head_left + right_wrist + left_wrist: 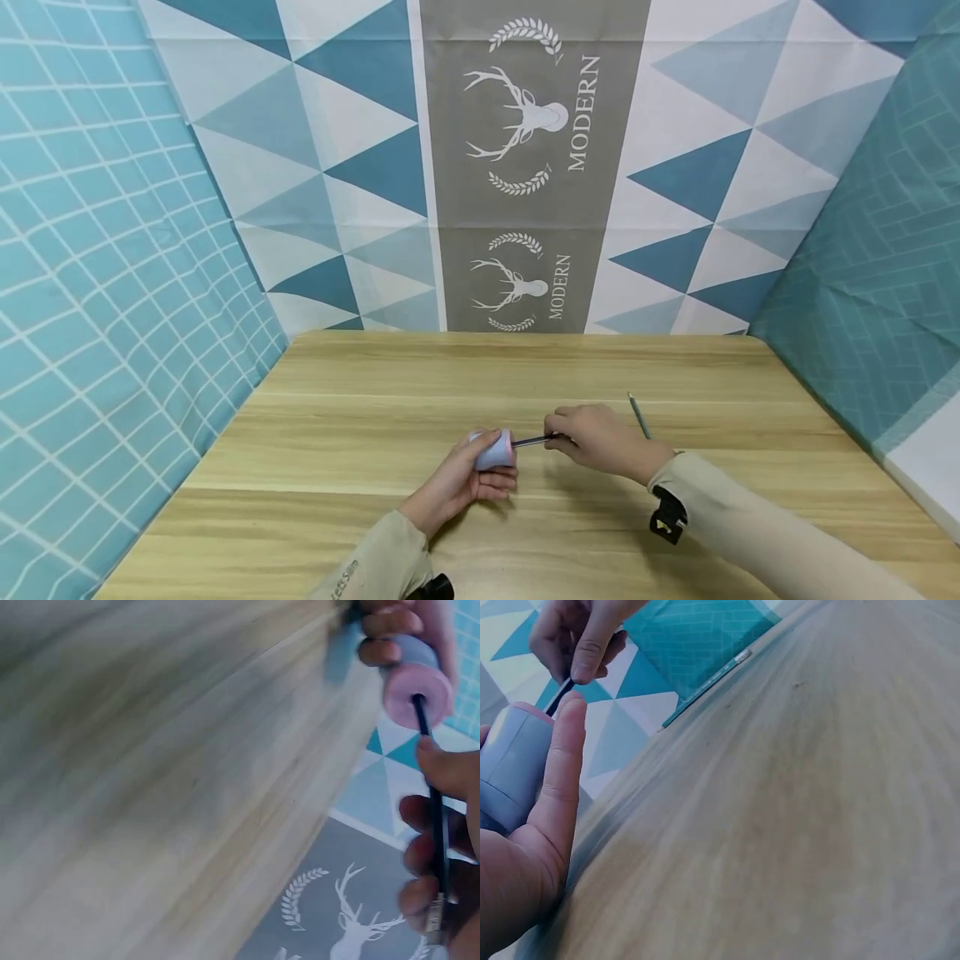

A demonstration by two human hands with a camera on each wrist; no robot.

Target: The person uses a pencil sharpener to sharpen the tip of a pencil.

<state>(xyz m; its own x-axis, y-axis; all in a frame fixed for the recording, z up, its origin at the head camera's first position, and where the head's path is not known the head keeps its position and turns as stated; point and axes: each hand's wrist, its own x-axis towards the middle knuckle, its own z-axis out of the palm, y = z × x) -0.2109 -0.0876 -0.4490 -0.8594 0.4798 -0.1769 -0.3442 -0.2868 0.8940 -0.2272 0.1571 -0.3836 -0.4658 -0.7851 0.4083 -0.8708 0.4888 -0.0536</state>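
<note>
My left hand [457, 485] grips a lilac pencil sharpener [491, 454] above the middle of the table, its pink end turned to the right. In the right wrist view, a dark pencil [437, 840] with a silvery ferrule goes into the hole in the sharpener's pink face [405, 688]. The pencil's tip is hidden inside. My right hand [600, 437] pinches this pencil between thumb and fingers, a short way from the hole. In the left wrist view, the left index finger lies straight along the sharpener's side.
A second, green pencil [639, 415] lies on the wooden table [360, 417] just behind the right hand. Patterned cloths [360, 150] hang behind and at both sides of the table. A black device [667, 515] is strapped to the right wrist.
</note>
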